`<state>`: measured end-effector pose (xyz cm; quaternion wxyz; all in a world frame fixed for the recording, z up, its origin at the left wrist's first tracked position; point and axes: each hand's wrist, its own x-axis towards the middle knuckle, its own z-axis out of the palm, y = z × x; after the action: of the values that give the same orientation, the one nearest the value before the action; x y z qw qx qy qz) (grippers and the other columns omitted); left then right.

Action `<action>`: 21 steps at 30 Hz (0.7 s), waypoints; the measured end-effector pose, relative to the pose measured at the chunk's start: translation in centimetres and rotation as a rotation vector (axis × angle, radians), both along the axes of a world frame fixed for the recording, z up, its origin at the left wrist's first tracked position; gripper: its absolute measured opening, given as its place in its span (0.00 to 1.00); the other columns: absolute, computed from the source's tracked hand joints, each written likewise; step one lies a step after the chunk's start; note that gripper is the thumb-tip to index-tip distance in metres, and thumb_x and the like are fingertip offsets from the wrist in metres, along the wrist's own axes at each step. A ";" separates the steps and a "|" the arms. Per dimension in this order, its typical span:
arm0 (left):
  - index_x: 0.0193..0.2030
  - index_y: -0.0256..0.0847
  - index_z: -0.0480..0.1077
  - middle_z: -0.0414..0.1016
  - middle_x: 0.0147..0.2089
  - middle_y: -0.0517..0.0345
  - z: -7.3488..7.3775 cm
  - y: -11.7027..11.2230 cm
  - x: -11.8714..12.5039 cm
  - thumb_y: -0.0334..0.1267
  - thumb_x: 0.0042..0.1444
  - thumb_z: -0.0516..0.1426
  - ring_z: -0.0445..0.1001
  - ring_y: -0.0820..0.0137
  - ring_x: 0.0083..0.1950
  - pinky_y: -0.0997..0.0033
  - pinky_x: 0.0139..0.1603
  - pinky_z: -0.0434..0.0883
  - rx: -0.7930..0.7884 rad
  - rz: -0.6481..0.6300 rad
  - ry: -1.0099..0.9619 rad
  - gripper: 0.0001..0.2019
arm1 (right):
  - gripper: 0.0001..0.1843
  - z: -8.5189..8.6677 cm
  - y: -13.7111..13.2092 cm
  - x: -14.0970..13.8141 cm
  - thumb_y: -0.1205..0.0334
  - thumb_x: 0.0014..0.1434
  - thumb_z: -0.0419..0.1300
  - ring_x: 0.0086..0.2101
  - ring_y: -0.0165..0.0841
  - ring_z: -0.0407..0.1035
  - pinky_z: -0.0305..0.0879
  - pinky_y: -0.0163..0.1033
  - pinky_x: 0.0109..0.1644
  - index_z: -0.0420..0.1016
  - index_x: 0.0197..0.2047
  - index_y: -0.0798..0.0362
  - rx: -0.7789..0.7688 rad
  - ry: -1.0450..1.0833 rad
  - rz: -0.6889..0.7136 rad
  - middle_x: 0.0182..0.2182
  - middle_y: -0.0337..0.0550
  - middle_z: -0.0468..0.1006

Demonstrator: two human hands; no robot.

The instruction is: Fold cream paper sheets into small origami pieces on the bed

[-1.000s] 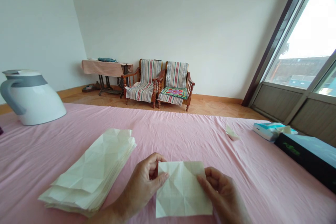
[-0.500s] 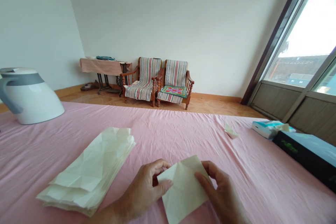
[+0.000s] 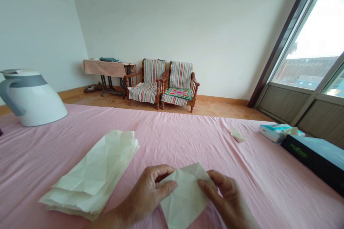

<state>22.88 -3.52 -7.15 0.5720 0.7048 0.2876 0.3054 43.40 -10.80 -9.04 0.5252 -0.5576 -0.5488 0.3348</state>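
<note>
A creased, cream-coloured square of paper [image 3: 185,196] is held between my two hands, one corner pointing away from me. My left hand [image 3: 150,191] pinches its left edge, thumb on top and fingers behind. On the opposite edge, my right hand [image 3: 224,193] grips it the same way, with its thumb lying on the paper's face. To the left lies a stack of creased cream paper sheets [image 3: 96,171] on the pink cloth [image 3: 166,132]. Farther off to the right, a small folded piece of the same paper [image 3: 238,135] rests on the cloth.
A white and grey jug [image 3: 37,98] stands at the left. On the right are a black box [image 3: 311,157] and a blue and white tissue pack [image 3: 274,131]. Beyond the cloth's far edge stand two wooden chairs [image 3: 177,82] and a small covered table [image 3: 104,68].
The paper has tilted and its far corner sits slightly lower in view. My right hand has shifted a little down and to the right. Both hands keep their hold.
</note>
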 end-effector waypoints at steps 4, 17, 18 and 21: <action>0.34 0.33 0.74 0.73 0.31 0.54 0.0 0.0 0.1 0.45 0.57 0.59 0.70 0.68 0.34 0.73 0.35 0.65 0.028 0.049 0.008 0.14 | 0.15 0.5 -0.3 -0.3 0.48 0.57 0.61 0.26 0.31 0.63 0.60 0.32 0.29 0.78 0.29 0.50 0.039 -0.034 -0.029 0.23 0.37 0.71; 0.29 0.36 0.68 0.67 0.26 0.61 -0.2 0.3 0.1 0.54 0.54 0.60 0.62 0.75 0.26 0.78 0.26 0.57 -0.172 0.052 -0.058 0.20 | 0.14 -0.9 0.8 0.6 0.50 0.57 0.64 0.32 0.33 0.69 0.63 0.35 0.34 0.73 0.38 0.52 -0.050 0.333 0.125 0.29 0.40 0.74; 0.29 0.36 0.68 0.66 0.25 0.62 -0.3 0.4 0.1 0.54 0.54 0.60 0.61 0.75 0.26 0.78 0.26 0.56 -0.171 0.051 -0.060 0.20 | 0.14 -0.9 0.7 0.6 0.50 0.56 0.64 0.31 0.32 0.69 0.63 0.34 0.34 0.73 0.37 0.53 -0.050 0.337 0.116 0.28 0.40 0.74; 0.29 0.36 0.67 0.64 0.25 0.62 -0.7 0.5 0.1 0.53 0.55 0.59 0.60 0.75 0.26 0.78 0.25 0.56 -0.169 0.046 -0.064 0.19 | 0.14 -0.8 0.6 0.5 0.51 0.56 0.65 0.31 0.32 0.69 0.63 0.34 0.33 0.74 0.37 0.53 -0.049 0.349 0.112 0.28 0.39 0.74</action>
<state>22.93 -3.06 -7.81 0.6310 0.6372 0.3102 0.3155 43.88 -10.16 -9.79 0.5791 -0.4725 -0.4712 0.4684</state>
